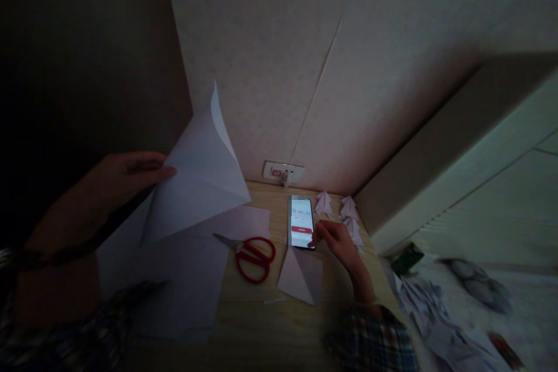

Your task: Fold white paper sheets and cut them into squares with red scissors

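Observation:
My left hand [142,170] pinches the edge of a folded sheet of white paper [198,177], raised above the desk with its pointed corner upward. More white sheets [183,279] lie flat beneath it. To their right rest red-handled scissors [255,258], blades toward the left. My right hand [333,236] is at the lower right edge of a lit phone [301,226] showing a timer; its fingers are curled together, and whether they grip anything is hidden. Just below the phone lies a folded paper piece [300,276] with a triangular flap.
Several small folded paper shapes [323,203] stand at the desk's back right. A wall socket [283,172] with a plug is behind the phone. A white cabinet [492,180] borders the right side. Crumpled or folded papers [436,314] lie lower, past the desk's right edge.

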`<state>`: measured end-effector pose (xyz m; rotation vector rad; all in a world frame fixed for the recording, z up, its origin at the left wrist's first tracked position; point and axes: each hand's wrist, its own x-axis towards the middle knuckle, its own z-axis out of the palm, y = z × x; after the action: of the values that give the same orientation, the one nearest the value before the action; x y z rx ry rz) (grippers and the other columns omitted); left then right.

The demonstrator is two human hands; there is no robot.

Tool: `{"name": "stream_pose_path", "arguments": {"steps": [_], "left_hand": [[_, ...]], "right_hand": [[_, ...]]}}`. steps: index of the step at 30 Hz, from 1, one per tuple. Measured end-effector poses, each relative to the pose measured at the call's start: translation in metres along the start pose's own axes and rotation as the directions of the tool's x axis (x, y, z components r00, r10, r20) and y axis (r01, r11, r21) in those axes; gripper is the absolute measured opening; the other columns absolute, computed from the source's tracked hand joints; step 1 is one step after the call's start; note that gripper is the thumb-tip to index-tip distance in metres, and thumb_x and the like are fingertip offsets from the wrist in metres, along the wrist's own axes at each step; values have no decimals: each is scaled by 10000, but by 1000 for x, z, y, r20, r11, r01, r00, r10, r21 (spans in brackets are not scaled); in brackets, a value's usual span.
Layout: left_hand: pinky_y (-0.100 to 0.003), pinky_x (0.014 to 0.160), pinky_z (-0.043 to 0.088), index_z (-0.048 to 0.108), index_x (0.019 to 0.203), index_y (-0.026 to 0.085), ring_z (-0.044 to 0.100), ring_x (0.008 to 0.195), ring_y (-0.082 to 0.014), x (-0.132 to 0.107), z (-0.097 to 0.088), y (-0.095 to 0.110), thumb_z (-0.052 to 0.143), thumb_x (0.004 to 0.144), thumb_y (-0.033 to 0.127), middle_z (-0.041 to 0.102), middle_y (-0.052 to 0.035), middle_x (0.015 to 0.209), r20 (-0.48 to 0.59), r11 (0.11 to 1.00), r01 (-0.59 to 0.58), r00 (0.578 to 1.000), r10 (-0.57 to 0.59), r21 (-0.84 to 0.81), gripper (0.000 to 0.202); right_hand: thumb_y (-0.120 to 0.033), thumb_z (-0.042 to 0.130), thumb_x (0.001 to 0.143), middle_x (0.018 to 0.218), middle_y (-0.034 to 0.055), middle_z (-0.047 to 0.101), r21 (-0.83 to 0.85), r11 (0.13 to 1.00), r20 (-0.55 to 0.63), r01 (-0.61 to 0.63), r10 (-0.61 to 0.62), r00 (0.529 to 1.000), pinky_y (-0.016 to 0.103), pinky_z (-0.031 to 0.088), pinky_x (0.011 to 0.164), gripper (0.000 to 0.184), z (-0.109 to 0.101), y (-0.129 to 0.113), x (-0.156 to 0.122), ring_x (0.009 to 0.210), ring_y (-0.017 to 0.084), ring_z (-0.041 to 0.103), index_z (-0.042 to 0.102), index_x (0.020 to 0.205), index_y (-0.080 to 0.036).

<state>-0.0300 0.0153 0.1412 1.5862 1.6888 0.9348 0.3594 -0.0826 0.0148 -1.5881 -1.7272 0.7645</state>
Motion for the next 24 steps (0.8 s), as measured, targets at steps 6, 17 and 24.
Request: {"name": "stream_pose_path", "arguments": {"steps": [6,17,24], "left_hand": [[-409,931,470,696,845,205,628,958,-292,-1,-2,1,658,556,576,725,-40,973,11,1000,-10,1000,10,11,472],[-385,876,489,703,813,212,615,963,-293,4,-1,-5,663,530,551,724,-29,932,2,1000,-6,1000,6,-8,444],[-377,870,486,689,819,211,621,916,-276,3,-2,-5,658,548,561,717,-26,918,12,1000,0,1000,0,6,443]], "right_hand": [[-624,397,952,623,42,740,25,1000,-7,-16,16,1000,343,494,678,551,0,1,0,652,235,698,620,628,-239],[-661,400,938,620,48,742,53,998,15,-17,16,1000,342,498,675,586,1,-2,0,636,228,697,628,618,-227],[-650,384,949,630,53,744,24,1000,1,-5,5,1000,338,493,679,596,2,1,0,641,226,696,638,623,-222]]}}
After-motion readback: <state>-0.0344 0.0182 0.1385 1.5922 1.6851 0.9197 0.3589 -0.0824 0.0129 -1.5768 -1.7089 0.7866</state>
